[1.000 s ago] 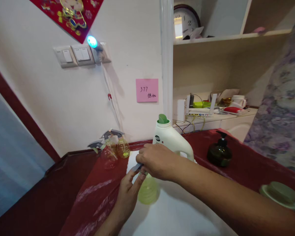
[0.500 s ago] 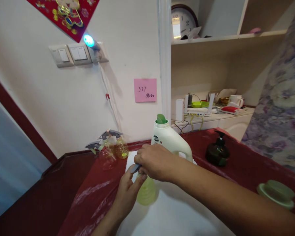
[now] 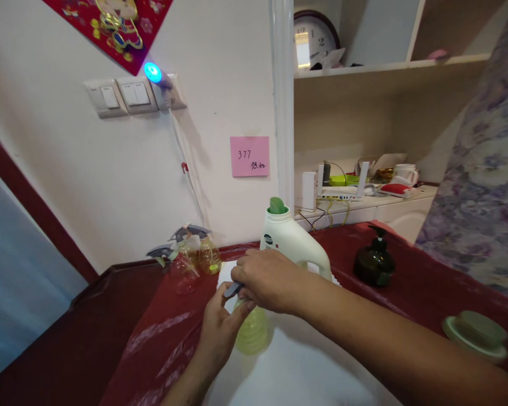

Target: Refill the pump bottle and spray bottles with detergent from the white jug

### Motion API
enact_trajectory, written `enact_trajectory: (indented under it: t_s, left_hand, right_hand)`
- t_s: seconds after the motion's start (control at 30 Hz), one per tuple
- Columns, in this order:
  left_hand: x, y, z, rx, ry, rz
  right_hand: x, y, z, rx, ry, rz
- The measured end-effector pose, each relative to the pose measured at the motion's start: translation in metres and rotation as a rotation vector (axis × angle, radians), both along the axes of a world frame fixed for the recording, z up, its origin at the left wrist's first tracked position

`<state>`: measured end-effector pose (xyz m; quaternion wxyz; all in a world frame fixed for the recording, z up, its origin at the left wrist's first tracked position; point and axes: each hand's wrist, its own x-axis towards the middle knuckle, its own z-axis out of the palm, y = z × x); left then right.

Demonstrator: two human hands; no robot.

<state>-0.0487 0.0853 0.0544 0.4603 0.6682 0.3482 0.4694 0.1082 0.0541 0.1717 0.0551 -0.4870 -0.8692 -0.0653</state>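
A ribbed, yellowish see-through spray bottle (image 3: 253,331) stands upright on a white sheet (image 3: 296,361). My left hand (image 3: 222,321) is closed around its neck, thumb and fingers below the grey spray head (image 3: 233,290). From above, my right hand (image 3: 271,280) is wrapped over that spray head and hides most of it. Right behind my hands stands a pale green detergent jug (image 3: 294,238) with its mouth uncapped and a green spout inside. A green cap (image 3: 476,334) lies at the right.
Several other spray bottles (image 3: 209,255) with grey heads stand together at the left, near the wall. A dark pump bottle (image 3: 375,258) is on the right of the red table cover (image 3: 415,287). Behind it, a shelf holds a white router (image 3: 341,194).
Both hands keep their hold on the spray bottle with hardly any movement. The view has shifted very slightly.
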Motion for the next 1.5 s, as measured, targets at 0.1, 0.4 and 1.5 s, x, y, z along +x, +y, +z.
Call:
enact_trajectory:
  t_s: [0.1, 0.4, 1.5]
  left_hand:
    - [-0.011, 0.005, -0.002, -0.021, 0.034, -0.170]
    - [-0.001, 0.002, 0.003, -0.081, -0.009, -0.002]
    - [-0.012, 0.004, 0.002, -0.027, 0.138, -0.238]
  right_hand:
    - [0.001, 0.000, -0.001, -0.003, 0.007, -0.001]
    - [-0.001, 0.001, -0.001, -0.024, 0.022, -0.018]
    - [-0.002, 0.000, -0.004, 0.006, 0.004, -0.029]
